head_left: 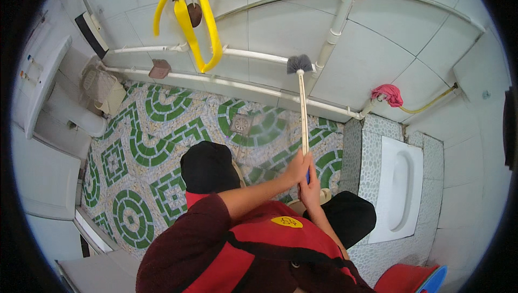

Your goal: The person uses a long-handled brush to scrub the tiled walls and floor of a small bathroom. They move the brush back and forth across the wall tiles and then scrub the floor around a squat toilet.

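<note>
Both of my hands grip a long-handled brush (303, 110) with a pale handle and a round head of grey bristles. My left hand (298, 168) is higher on the handle, and just below it my right hand (310, 191) wraps the lower end. A bit of blue on the handle shows between them. The brush points away from me, its head in front of the white pipes along the tiled wall (267, 29). Whether the bristles touch the wall or a pipe, I cannot tell. Under the brush lies the green-and-white patterned floor (170, 123).
To my right is a squat toilet (384, 195) on a raised tiled step, with a pink cloth (387, 94) on the pipe behind it. A red bucket (404, 279) stands at lower right. Yellow hose (210, 46) hangs ahead. A washbasin (46, 86) and waste bin (103, 86) are left.
</note>
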Demonstrator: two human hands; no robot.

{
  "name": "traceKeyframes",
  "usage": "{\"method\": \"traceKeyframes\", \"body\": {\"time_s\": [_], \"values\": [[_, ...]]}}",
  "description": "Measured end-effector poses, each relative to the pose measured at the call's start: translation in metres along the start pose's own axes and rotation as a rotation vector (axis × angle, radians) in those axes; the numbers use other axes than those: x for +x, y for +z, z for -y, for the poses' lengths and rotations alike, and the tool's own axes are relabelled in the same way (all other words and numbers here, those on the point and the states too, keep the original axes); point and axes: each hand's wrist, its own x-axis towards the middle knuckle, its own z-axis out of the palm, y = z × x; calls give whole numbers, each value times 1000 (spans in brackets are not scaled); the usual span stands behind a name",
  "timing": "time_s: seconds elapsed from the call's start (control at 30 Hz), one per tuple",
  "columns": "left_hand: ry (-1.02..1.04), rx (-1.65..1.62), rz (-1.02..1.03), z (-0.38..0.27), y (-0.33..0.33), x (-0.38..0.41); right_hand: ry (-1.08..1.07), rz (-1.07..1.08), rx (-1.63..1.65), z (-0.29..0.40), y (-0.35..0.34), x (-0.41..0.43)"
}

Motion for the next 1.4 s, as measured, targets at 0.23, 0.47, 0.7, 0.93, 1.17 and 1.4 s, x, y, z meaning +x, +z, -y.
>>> {"method": "traceKeyframes", "body": {"time_s": [0.23,0.47,0.7,0.93,1.17,1.4], "values": [[-121,-175,58,64,29,-15,342,97,-191,10,-18,-27],[-321,-284,-41,26,24,19,200,108,-448,-12,-16,40],[-344,-464,-404,36,-54,62,58,406,-762,13,60,122],[-268,-323,-173,43,-22,24,82,194,-276,-9,40,73],[-380,-289,-389,61,-63,76,65,363,-588,25,81,132],[-294,-209,-489,49,-112,88,9,401,-444,2,122,159]]}}
